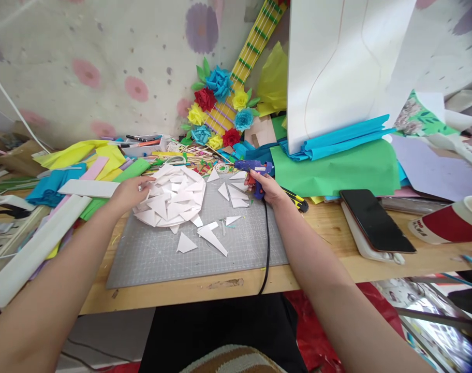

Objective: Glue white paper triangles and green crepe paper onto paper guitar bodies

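At the left edge of a round white disc covered with overlapping pointed pieces, my left hand is closed, its fingertips at the disc's rim. My right hand is wrapped round a purple glue gun, whose nozzle points left toward the disc. A black cord hangs from the gun over the table's front edge. Loose white triangular pieces and slivers lie between the hands on a grey cutting mat, with the disc resting on its back left part.
Behind stands a yellow paper guitar with paper flowers, beside a tall white board. A yellow utility knife lies right of the gun. Farther right are a phone and a paper cup. Coloured paper and white strips crowd the left.
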### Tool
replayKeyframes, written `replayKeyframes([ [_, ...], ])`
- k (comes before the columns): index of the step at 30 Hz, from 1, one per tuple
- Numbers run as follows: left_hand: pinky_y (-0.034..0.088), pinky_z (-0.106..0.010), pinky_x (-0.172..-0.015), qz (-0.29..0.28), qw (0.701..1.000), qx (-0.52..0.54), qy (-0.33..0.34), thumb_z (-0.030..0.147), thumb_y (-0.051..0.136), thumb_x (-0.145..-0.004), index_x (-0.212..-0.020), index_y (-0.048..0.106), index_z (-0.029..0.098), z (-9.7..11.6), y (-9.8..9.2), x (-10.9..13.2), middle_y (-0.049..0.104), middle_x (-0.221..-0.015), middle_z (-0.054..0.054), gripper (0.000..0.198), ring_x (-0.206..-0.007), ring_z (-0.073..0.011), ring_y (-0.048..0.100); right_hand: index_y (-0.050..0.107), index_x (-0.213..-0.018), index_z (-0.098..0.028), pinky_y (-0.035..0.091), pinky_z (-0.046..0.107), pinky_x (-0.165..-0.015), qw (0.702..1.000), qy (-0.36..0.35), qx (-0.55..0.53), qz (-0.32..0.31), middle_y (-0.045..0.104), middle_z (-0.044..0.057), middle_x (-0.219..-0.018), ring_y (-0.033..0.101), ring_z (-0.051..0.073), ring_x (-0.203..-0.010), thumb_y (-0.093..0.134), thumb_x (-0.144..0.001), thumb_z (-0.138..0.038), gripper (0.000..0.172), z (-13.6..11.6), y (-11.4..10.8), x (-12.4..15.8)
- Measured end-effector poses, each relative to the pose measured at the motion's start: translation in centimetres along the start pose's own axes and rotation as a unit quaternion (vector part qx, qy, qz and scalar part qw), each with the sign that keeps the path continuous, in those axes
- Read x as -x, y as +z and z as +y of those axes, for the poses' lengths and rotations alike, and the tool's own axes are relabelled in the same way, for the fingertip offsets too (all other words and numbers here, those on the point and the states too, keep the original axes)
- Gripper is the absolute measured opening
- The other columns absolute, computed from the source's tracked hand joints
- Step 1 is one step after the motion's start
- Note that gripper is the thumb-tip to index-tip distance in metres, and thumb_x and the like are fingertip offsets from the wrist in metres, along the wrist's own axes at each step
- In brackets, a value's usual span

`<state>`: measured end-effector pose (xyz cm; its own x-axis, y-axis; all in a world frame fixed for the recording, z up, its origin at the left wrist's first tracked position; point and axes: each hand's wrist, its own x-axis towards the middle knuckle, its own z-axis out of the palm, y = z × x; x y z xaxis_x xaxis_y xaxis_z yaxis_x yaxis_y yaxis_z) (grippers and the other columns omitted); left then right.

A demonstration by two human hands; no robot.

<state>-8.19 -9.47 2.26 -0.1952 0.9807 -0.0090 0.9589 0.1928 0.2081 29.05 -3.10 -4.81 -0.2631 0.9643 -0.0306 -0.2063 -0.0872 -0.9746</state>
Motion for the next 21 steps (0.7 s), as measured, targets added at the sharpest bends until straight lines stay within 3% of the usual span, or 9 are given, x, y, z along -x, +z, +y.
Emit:
replayKeyframes([
  [3,0.046,-0.028,-0.074,0.007,1.0,-0.003,-0.001,0.024,0.049,-0.081,-0.121,0.061,0.022,0.6,-0.2,0.0,0.065,-0.107,-0.001,0.042,-0.081,-0.0187,0.06,0.058,-0.064,-0.019,0.045,0.022,-0.048,1.0,0.0,-0.007,0.0,0.063,0.0,-0.063,0.052,0.008,-0.049,0.075,-0.052,-0.065,0.05,0.1,0.0,-0.1],
  [6,0.041,-0.03,-0.094,0.023,0.992,0.047,0.114,0.025,0.051,-0.08,-0.112,0.064,0.019,2.7,0.2,0.7,0.06,-0.123,-0.004,0.035,-0.108,-0.0224,0.055,0.059,-0.065,-0.019,0.045,0.022,-0.048,1.0,0.005,-0.021,0.009,0.063,0.0,-0.062,0.052,0.008,-0.049,0.076,-0.051,-0.063,0.049,0.3,-0.1,-0.3],
  [9,0.039,-0.03,-0.097,-0.084,0.95,0.094,0.287,0.035,0.06,-0.075,-0.099,0.068,0.021,5.8,1.4,2.2,0.064,-0.112,-0.004,0.028,-0.108,-0.0216,0.055,0.059,-0.066,-0.02,0.045,0.022,-0.047,0.999,0.006,-0.028,0.021,0.063,0.0,-0.062,0.053,0.008,-0.05,0.077,-0.051,-0.062,0.049,0.5,-0.2,-0.4],
  [12,0.042,-0.028,-0.087,-0.205,0.892,0.099,0.391,0.04,0.072,-0.066,-0.095,0.069,0.025,8.7,2.9,3.9,0.064,-0.106,-0.004,0.033,-0.1,-0.0203,0.058,0.058,-0.067,-0.02,0.045,0.022,-0.048,0.999,0.006,-0.024,0.024,0.064,0.0,-0.063,0.053,0.009,-0.05,0.075,-0.053,-0.064,0.05,0.5,-0.3,-0.4],
  [14,0.042,-0.028,-0.081,-0.24,0.862,0.082,0.439,0.039,0.077,-0.061,-0.092,0.069,0.026,9.9,3.6,4.7,0.063,-0.1,-0.003,0.034,-0.094,-0.0197,0.058,0.057,-0.068,-0.02,0.046,0.022,-0.049,1.0,0.004,-0.019,0.022,0.064,0.0,-0.063,0.054,0.009,-0.051,0.074,-0.054,-0.065,0.05,0.5,-0.4,-0.3],
  [18,0.041,-0.028,-0.079,-0.268,0.838,0.066,0.47,0.028,0.074,-0.065,-0.085,0.069,0.025,10.6,4.0,5.0,0.063,-0.089,-0.002,0.021,-0.088,-0.0186,0.057,0.057,-0.066,-0.02,0.046,0.022,-0.049,1.0,0.005,-0.024,0.013,0.064,0.0,-0.063,0.052,0.008,-0.05,0.075,-0.054,-0.065,0.05,0.5,-0.4,-0.3],
  [21,0.042,-0.029,-0.079,-0.239,0.864,0.135,0.422,0.029,0.071,-0.067,-0.085,0.07,0.024,10.4,3.9,4.2,0.064,-0.093,-0.003,0.019,-0.088,-0.0184,0.057,0.057,-0.064,-0.02,0.046,0.022,-0.049,0.999,0.005,-0.036,0.011,0.063,0.0,-0.062,0.052,0.008,-0.051,0.076,-0.051,-0.065,0.05,0.4,-0.4,-0.4],
])
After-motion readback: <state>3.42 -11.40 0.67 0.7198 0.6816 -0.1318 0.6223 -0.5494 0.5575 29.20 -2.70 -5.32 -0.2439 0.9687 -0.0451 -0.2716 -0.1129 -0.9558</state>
